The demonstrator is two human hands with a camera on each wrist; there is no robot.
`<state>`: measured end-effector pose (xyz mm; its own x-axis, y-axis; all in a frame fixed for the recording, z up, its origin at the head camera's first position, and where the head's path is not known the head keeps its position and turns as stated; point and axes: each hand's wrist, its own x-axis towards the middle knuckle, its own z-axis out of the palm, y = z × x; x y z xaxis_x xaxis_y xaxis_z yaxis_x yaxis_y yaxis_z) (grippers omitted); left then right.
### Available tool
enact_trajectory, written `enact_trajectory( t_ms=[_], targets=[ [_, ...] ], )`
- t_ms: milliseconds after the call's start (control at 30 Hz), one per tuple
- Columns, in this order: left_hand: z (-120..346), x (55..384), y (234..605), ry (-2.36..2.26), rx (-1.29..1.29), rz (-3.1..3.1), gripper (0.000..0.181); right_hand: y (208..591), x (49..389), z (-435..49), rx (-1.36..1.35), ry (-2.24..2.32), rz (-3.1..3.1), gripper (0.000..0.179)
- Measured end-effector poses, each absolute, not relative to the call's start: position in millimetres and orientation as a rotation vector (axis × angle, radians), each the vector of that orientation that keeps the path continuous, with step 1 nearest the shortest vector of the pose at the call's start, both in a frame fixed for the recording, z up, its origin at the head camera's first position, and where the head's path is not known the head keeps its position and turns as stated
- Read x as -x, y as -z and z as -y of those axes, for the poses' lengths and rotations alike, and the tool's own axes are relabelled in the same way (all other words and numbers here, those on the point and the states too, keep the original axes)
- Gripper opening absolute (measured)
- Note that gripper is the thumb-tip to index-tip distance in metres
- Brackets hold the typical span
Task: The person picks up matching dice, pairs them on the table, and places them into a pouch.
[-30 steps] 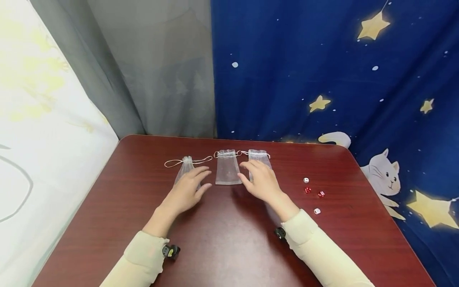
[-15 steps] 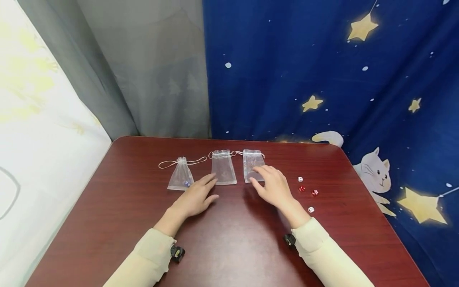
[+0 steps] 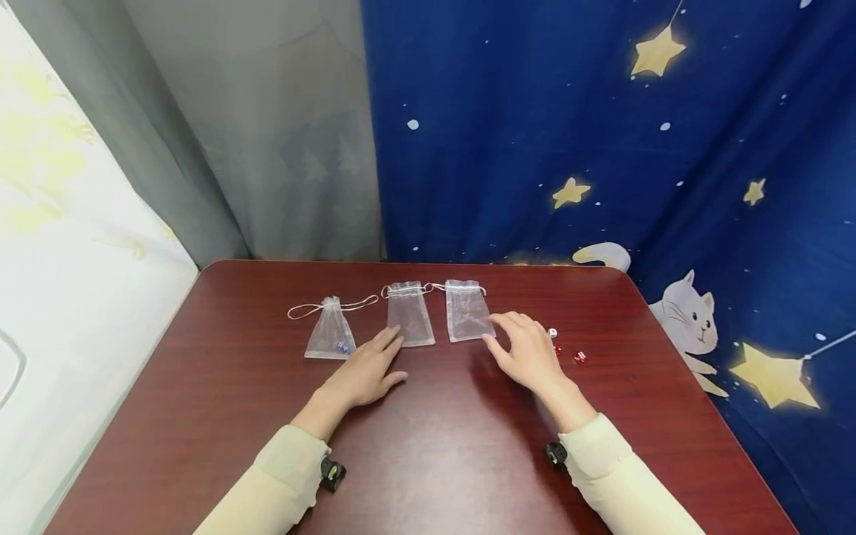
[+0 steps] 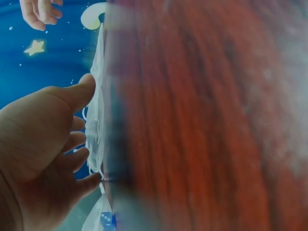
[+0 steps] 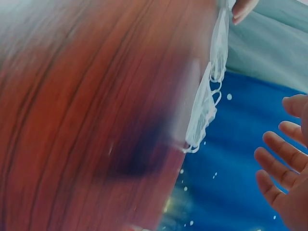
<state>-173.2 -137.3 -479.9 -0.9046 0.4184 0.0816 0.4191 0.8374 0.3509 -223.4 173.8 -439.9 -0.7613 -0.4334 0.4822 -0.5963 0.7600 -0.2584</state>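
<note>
Three sheer white drawstring pouches lie in a row on the table. The left pouch (image 3: 328,334) is cinched at its neck, with blue dice (image 3: 343,347) inside; one blue die (image 4: 107,220) shows in the left wrist view. My left hand (image 3: 361,375) hovers or rests at the lower left of the middle pouch (image 3: 409,319), fingers relaxed; contact cannot be told. By the lower right corner of the right pouch (image 3: 468,316) is my right hand (image 3: 531,355), its fingers loosely bent and holding nothing. In the right wrist view that hand (image 5: 288,168) appears apart from the pouches.
Right of my right hand lie a white die (image 3: 552,333), a partly covered red die (image 3: 558,350) and another red die (image 3: 580,357). The dark red table (image 3: 435,461) ends at a back edge before a blue starry curtain (image 3: 481,148) and a grey one (image 3: 281,148).
My left hand has shifted right off the left pouch, uncovering the blue dice. My right hand has moved right from the right pouch and now covers one white die. The head view has turned slightly.
</note>
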Motion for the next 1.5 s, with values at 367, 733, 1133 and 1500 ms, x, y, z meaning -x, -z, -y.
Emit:
enact_trajectory(
  t_ms=[367, 733, 1133, 1500],
  targets=[
    [137, 172, 482, 0.513, 0.657, 3.083, 0.072, 445, 219, -201, -0.706, -0.568, 2.579, 0.032],
    [136, 173, 482, 0.490, 0.680, 3.113, 0.067, 453, 218, -236, -0.612, -0.553, 2.637, 0.031],
    [137, 175, 479, 0.497, 0.700, 3.114, 0.067, 464, 231, -275, -0.517, -0.516, 2.705, 0.034],
    [139, 176, 480, 0.501, 0.702, 3.126, 0.068, 473, 243, -294, -0.644, -0.365, 2.831, 0.036]
  ],
)
